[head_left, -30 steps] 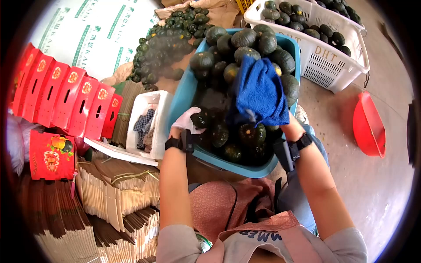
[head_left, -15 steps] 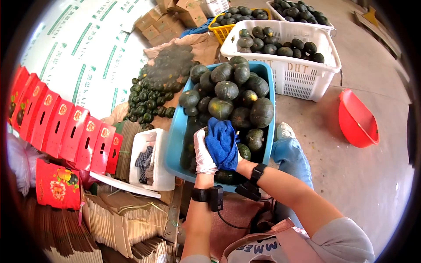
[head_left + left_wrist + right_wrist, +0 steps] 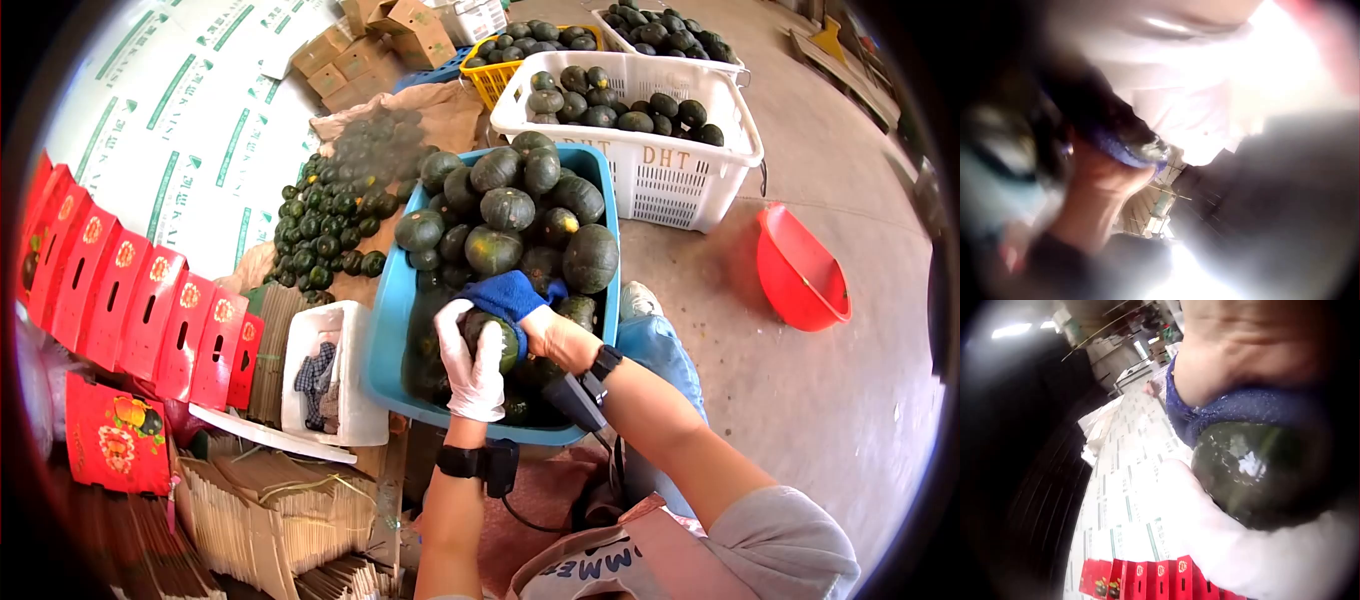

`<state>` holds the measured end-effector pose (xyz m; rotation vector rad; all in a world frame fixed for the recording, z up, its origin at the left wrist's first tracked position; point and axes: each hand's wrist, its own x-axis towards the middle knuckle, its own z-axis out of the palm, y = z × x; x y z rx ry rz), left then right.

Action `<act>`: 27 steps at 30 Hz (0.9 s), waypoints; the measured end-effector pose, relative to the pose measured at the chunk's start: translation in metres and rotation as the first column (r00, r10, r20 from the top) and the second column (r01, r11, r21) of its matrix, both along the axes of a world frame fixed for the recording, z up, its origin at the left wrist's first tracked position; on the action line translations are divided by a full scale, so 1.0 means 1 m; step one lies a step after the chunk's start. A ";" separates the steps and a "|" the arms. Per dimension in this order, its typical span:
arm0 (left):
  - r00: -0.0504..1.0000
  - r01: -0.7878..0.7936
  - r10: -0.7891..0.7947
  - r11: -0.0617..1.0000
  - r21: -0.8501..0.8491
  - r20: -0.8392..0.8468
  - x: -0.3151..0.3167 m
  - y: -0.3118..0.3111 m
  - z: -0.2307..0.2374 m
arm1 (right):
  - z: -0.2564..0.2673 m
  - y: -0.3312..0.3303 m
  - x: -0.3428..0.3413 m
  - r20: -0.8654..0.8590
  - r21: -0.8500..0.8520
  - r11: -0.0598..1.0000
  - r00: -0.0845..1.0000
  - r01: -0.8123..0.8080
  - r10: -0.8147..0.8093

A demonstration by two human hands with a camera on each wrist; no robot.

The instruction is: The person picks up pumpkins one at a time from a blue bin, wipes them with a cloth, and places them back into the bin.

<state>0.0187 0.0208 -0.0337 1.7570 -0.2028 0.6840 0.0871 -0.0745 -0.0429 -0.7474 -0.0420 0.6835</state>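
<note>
Clock: read in the head view, around the blue tub (image 3: 385,350)
Held squash: one dark green squash (image 3: 509,347), between the hands over the tub's six o'clock end
Left hand: gloved (image 3: 468,370), at the squash's eight o'clock side, fingers and thumb curved round it in a firm hold
Right hand: bare (image 3: 558,340), at the squash's three o'clock side, holding a blue cloth (image 3: 503,294) against it; its fingertips are hidden in the folds
Wiping: seems under way on this one squash, with the cloth touching its skin and the fruit not yet set down
Tub pile: many squashes (image 3: 507,208), heaped highest toward twelve o'clock; which are wiped and which are left cannot be told
White crate: at one o'clock (image 3: 685,185), partly filled with squashes; whether these are finished cannot be told
Loose heap: smaller squashes at ten o'clock (image 3: 335,225), their state unclear
</note>
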 end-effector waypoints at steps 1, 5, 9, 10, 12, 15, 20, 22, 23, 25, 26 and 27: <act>0.998 -0.057 0.053 0.985 -0.160 -0.033 -0.004 -0.010 0.006 | 0.002 0.004 -0.001 0.140 -0.123 0.992 0.990 0.020 -0.003; 0.951 -0.225 -0.006 0.669 -0.709 -0.308 0.013 -0.006 -0.010 | 0.017 0.015 -0.012 0.973 -0.222 0.523 0.219 0.823 0.067; 0.826 -0.095 -0.462 0.451 -0.887 -0.323 0.014 0.015 -0.023 | 0.026 0.016 -0.038 0.993 -0.106 0.557 0.119 0.824 0.012; 0.808 0.335 -0.580 0.596 -0.729 -0.104 0.018 0.016 -0.020 | 0.039 0.007 -0.052 0.994 -0.093 0.570 0.108 0.817 0.007; 0.830 0.352 -0.471 0.858 -0.374 -0.298 0.014 0.028 -0.020 | 0.015 0.014 -0.050 0.998 -0.027 0.606 -0.013 0.795 0.061; 0.716 0.094 -0.698 0.126 -0.988 -0.021 0.011 0.025 0.005 | 0.024 0.013 -0.044 0.986 0.061 0.601 -0.142 0.797 0.088; 0.916 0.105 -0.388 0.472 -0.875 -0.100 0.015 0.011 -0.028 | 0.015 0.018 -0.043 0.993 0.040 0.440 -0.086 0.897 0.085; 0.943 0.063 -0.301 0.581 -0.812 -0.142 0.006 0.000 -0.019 | 0.015 0.018 -0.033 0.971 -0.092 0.339 0.009 0.936 0.238; 0.962 0.016 -0.210 0.686 -0.728 -0.176 0.002 -0.004 -0.009 | 0.015 0.017 -0.027 0.924 -0.203 0.215 0.115 0.955 0.365; 0.936 -0.011 -0.242 0.705 -0.709 -0.254 -0.005 -0.010 0.008 | 0.020 0.009 -0.007 0.667 -0.453 0.033 0.314 0.891 0.676; 0.935 0.025 -0.260 0.727 -0.686 -0.241 -0.007 -0.012 0.014 | 0.001 0.004 0.006 0.777 -0.288 0.058 0.198 0.956 0.598; 0.932 0.061 -0.280 0.749 -0.659 -0.232 -0.009 -0.015 0.020 | -0.006 0.001 0.011 0.857 -0.115 0.061 0.068 0.992 0.510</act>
